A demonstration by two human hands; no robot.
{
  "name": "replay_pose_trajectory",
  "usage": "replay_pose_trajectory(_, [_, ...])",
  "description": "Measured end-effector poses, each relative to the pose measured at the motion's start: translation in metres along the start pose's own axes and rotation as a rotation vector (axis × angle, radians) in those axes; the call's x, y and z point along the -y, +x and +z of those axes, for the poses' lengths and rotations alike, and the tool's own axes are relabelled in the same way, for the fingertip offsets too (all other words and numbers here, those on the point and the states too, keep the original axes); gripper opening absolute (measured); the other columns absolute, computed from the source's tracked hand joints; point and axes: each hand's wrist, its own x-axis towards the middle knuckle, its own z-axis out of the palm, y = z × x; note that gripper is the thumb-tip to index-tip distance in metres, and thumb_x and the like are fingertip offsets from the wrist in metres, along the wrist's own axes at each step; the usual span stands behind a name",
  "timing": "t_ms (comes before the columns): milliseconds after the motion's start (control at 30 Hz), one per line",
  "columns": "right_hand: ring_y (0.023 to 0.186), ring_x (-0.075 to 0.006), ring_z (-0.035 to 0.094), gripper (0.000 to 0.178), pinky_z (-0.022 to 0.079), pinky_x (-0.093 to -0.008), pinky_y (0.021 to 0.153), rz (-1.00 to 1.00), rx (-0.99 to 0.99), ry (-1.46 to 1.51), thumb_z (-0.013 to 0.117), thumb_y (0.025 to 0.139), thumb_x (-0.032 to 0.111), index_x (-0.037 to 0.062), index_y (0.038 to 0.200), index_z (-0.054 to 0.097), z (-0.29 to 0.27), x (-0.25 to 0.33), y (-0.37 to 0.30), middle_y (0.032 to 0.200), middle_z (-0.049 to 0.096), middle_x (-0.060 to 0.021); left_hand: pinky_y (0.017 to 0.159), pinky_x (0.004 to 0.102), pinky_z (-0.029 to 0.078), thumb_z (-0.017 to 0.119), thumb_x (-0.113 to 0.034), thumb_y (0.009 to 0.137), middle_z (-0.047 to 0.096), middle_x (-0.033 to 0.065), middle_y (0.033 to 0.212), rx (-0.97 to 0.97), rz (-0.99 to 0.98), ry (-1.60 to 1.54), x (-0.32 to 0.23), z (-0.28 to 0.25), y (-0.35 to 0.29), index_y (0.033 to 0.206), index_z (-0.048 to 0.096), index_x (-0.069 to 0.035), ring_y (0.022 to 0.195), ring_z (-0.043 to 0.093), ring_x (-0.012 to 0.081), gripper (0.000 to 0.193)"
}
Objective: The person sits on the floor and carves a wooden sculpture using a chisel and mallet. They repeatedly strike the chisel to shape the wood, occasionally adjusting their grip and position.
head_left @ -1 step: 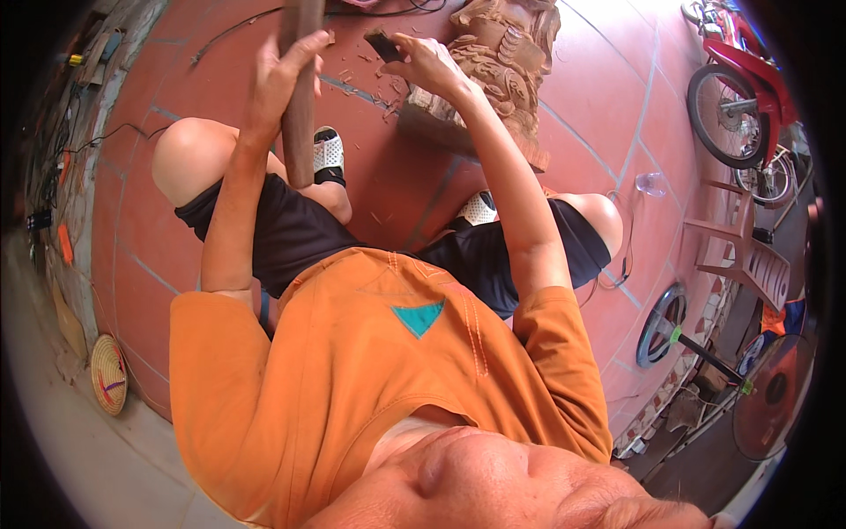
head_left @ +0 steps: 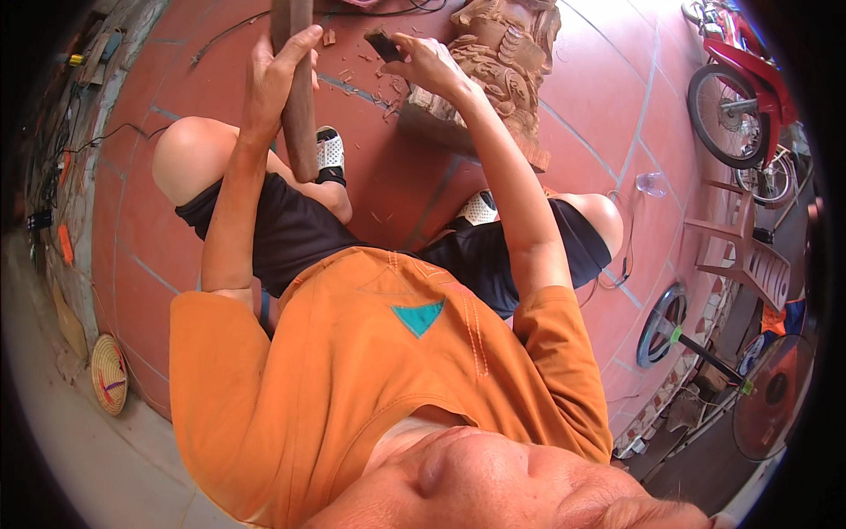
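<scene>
My left hand is wrapped round a long brown wooden bar, like a mallet. The bar's lower end hangs over my left foot, and its top runs out of the picture. Closed on a short dark chisel-like tool, my right hand is just left of a carved wooden sculpture. Whatever the tool's far end touches cannot be made out. Curved relief patterns cover the sculpture, which lies on the tiled floor in front of me.
Wood shavings litter the red tiles between my hands. A dark cable crosses the floor at far left. On the right are a clear plastic cup, a plastic chair, a standing fan and a red motorbike. A woven hat is at lower left.
My left hand and the wooden bar have shifted slightly left and up, with the bar's top tilting left. My right hand and its tool look unmoved.
</scene>
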Motion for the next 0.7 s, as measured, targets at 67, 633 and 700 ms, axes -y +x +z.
replay_pose_trajectory(67, [0.096,-0.0414,0.071,0.045,0.055,-0.0486,0.083,-0.009,-0.039,-0.022,0.082,0.082,0.031,0.0058,0.116,0.067,0.002,0.001,-0.002,0.102,0.074,-0.0204,0.048,0.0257,0.048,0.075,-0.039,0.091,0.061,0.0028,0.072,-0.020,-0.064,0.025,0.008,0.006,-0.004,0.107,0.061,-0.002,0.051,0.058,0.0106,0.043])
replay_pose_trajectory(633, [0.073,-0.0136,0.071,0.039,0.058,-0.0322,0.066,0.186,-0.118,0.551,0.081,0.087,0.023,0.0032,0.117,0.067,-0.012,-0.042,-0.012,0.089,0.074,-0.0085,0.042,0.0172,0.044,0.070,-0.036,0.099,0.061,0.0004,0.069,0.204,-0.342,-0.061,0.015,-0.004,-0.005,0.110,0.057,-0.008,0.045,0.057,0.0051,0.034])
replay_pose_trajectory(700, [0.076,-0.0176,0.072,0.044,0.058,-0.0355,0.071,0.165,-0.084,0.410,0.081,0.087,0.027,0.0038,0.121,0.066,-0.011,-0.027,-0.012,0.092,0.075,-0.0116,0.042,0.0173,0.044,0.070,-0.037,0.098,0.061,0.0005,0.069,0.198,-0.343,-0.046,0.016,-0.004,-0.006,0.111,0.057,-0.007,0.045,0.057,0.0053,0.035])
